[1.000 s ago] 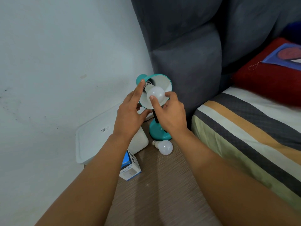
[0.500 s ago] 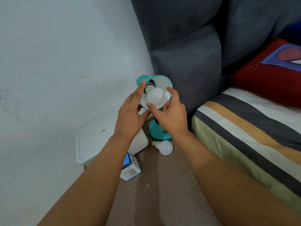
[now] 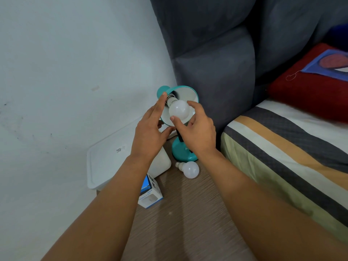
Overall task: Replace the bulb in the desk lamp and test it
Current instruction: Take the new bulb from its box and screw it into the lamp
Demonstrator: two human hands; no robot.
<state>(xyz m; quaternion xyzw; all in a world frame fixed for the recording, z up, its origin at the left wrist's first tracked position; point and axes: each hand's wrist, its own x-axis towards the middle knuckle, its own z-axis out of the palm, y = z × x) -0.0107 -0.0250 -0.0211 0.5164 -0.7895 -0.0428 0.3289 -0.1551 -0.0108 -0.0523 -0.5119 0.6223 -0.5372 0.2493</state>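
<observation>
A teal desk lamp stands on a wooden bedside table [image 3: 188,219], its shade [image 3: 188,92] tilted up towards me above the round base [image 3: 180,153]. A white bulb [image 3: 178,110] sits in the shade's socket. My right hand [image 3: 199,132] pinches this bulb, thumb under it and forefinger at its upper right. My left hand [image 3: 148,132] holds the shade's left rim, forefinger stretched along the edge and thumb below. A second white bulb [image 3: 190,169] lies loose on the table in front of the base.
A small blue-and-white bulb box [image 3: 150,196] stands under my left forearm. A white lidded container [image 3: 105,162] fills the table's left side against the wall. A grey padded headboard [image 3: 216,72], a striped bed [image 3: 282,147] and a red pillow [image 3: 310,91] lie to the right.
My right hand's fingers have shifted around the socketed bulb: the thumb went from the front to its underside, the forefinger to its upper right. My left hand stays on the shade.
</observation>
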